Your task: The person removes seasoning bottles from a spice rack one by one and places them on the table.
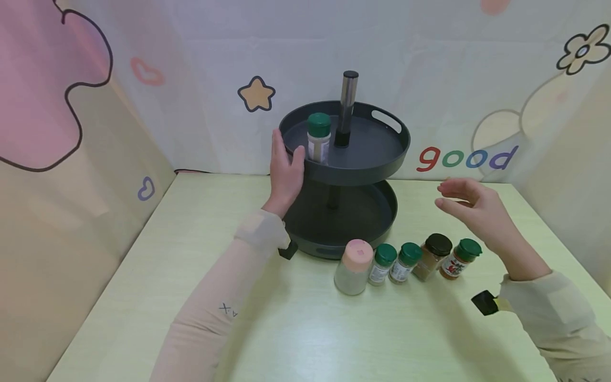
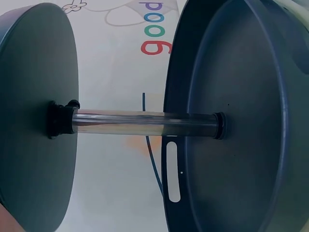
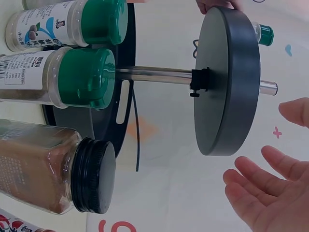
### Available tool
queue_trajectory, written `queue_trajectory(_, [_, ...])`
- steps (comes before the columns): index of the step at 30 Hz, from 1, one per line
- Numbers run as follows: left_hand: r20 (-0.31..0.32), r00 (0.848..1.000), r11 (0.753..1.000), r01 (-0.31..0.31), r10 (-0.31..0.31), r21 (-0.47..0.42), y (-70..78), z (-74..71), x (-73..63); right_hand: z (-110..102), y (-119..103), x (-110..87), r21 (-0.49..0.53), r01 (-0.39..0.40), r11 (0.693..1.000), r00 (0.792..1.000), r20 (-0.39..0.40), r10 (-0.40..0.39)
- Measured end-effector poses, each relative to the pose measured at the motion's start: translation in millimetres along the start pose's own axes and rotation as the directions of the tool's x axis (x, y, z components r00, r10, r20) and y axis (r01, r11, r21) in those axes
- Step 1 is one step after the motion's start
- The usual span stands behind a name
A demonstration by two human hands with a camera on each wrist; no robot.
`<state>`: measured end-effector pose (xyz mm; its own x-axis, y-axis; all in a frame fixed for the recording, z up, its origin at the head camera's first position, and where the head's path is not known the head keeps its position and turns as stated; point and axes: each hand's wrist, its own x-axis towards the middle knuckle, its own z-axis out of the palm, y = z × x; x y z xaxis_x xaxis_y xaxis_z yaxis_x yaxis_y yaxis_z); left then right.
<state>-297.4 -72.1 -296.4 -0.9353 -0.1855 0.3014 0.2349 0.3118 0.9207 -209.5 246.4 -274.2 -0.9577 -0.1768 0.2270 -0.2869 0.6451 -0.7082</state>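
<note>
My left hand [image 1: 287, 175] rests against the left rim of the upper tray [image 1: 363, 175] of a dark two-tier round rack, fingers straight and thumb apart. On that tray, close to this hand, stands a green-capped spice jar [image 1: 319, 139]. My right hand [image 1: 482, 215] is in the air to the right of the rack, holding nothing, with loosely bent fingers. Below it on the table stand a jar with a black lid [image 1: 435, 257] and a red-labelled jar with a green cap [image 1: 460, 259]. The left wrist view shows the rack's metal post [image 2: 145, 122] between both tiers.
A pink-capped jar [image 1: 353, 268] and two green-capped spice jars, one left [image 1: 380, 264] and one right [image 1: 404, 263], stand in a row before the lower tray [image 1: 315, 249]. A printed cloth [image 1: 215, 106] hangs behind the pale table [image 1: 305, 339].
</note>
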Motion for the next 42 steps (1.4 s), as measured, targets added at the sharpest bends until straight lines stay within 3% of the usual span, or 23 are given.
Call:
queue_trajectory(9, [-0.033,0.997,0.997,-0.075,0.076,0.008,-3.0,6.8,-6.0,0,-4,2.5,-0.024,-0.006,1.000,1.000,0.005,0.006])
queue_trajectory(14, [-0.054,0.995,0.996,-0.087,0.088,0.029,0.0,9.9,-10.9,-1,-6,4.1,-0.031,-0.002,1.000,1.000,0.003,0.002])
queue_trajectory(20, [-0.052,0.995,0.995,-0.077,0.081,0.060,1.5,10.6,-13.6,-2,-13,7.1,-0.036,0.012,0.999,1.000,-0.012,-0.012])
queue_trajectory(29, [-0.046,0.999,1.000,-0.008,0.009,0.008,-3.4,5.8,-7.4,3,-31,16.1,-0.051,0.005,0.999,1.000,-0.002,-0.005])
queue_trajectory(42, [-0.048,0.999,1.000,-0.023,0.023,-0.003,-0.8,7.7,-9.6,19,-56,35.2,-0.012,0.085,0.996,0.996,-0.025,-0.085])
